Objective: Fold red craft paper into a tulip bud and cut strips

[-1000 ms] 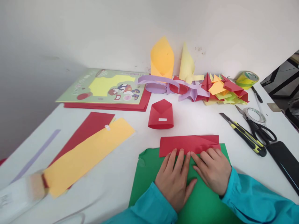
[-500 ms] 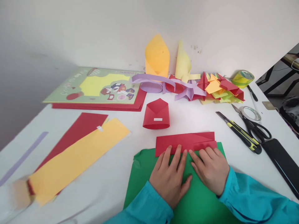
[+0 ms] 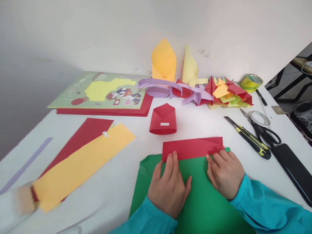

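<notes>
A folded strip of red paper (image 3: 190, 149) lies across the top of a green sheet (image 3: 195, 188), with overlapping layers at its right end. My left hand (image 3: 169, 185) rests flat, fingers stretched out and their tips on the strip's lower left edge. At the lower right edge, my right hand (image 3: 226, 174) has curled fingers closed against the paper; its thumb is hidden. Just beyond the strip sits a folded red paper piece (image 3: 162, 117) with a pointed flap and a small white label.
To the left lie a yellow strip (image 3: 87, 169), red paper (image 3: 75, 143) and a purple strip (image 3: 26, 165). A utility knife (image 3: 248, 138), scissors (image 3: 266, 133), tape (image 3: 259, 117) and a black phone-like slab (image 3: 293, 172) are right. Paper shapes (image 3: 226, 92) line the wall.
My hands have moved apart along the red strip's lower edge: the left one to the left, the right one slightly to the right. The strip stays nearly in place.
</notes>
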Tool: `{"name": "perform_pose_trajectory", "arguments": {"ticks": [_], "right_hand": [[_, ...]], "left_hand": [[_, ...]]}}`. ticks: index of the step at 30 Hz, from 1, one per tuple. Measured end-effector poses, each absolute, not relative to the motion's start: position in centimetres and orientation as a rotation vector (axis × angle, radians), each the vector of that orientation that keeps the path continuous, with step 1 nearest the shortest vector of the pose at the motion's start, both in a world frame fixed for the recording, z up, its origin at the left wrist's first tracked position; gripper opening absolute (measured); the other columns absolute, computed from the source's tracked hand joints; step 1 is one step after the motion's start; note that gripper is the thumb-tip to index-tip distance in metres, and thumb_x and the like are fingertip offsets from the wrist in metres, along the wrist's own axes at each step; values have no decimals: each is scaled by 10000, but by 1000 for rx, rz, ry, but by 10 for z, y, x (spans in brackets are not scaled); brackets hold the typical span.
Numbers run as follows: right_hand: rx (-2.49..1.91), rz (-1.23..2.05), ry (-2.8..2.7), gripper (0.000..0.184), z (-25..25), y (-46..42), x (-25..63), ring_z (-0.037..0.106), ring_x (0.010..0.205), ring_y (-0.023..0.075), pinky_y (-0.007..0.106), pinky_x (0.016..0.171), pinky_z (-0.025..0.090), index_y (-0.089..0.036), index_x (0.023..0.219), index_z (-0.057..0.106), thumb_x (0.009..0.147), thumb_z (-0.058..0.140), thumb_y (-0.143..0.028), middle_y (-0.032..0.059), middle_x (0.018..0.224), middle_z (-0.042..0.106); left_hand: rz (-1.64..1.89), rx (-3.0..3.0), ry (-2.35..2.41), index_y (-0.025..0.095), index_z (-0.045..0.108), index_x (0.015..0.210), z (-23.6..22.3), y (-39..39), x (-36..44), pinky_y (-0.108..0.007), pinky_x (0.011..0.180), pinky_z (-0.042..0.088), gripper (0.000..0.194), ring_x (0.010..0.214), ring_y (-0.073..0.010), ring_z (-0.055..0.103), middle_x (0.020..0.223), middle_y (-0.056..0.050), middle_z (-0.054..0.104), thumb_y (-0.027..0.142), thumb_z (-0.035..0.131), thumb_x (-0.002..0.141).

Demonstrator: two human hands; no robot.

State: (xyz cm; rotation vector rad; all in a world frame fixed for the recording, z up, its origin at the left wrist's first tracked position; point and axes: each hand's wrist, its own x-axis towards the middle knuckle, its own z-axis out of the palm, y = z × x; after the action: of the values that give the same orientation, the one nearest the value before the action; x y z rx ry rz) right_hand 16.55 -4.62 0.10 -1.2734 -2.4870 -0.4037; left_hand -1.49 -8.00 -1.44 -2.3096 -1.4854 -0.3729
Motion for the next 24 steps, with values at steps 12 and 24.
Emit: {"name": "perform_pose_trajectory", "arguments": {"ticks": [12, 24], "right_hand": [[-1430, -491, -2465, 293, 5, -43, 180, 389, 582, 152, 341, 558, 186, -155, 510, 610, 782, 501, -136, 43, 503, 512], [-1513, -557, -2444, 320, 7, -42, 188, 397, 537, 151, 338, 562, 184, -163, 456, 592, 766, 512, -152, 38, 458, 538]], "left_hand": [[-161, -2255, -1603, -72, 629, 1019, -17, -81, -21, -554, 740, 410, 461, 1009, -376, 553, 1122, -304, 592, 286, 389, 855], [-104, -2226, -1692, -108, 582, 1082, -23, -88, -21, -626, 812, 375, 503, 1053, -406, 529, 1135, -331, 570, 294, 384, 854]]}}
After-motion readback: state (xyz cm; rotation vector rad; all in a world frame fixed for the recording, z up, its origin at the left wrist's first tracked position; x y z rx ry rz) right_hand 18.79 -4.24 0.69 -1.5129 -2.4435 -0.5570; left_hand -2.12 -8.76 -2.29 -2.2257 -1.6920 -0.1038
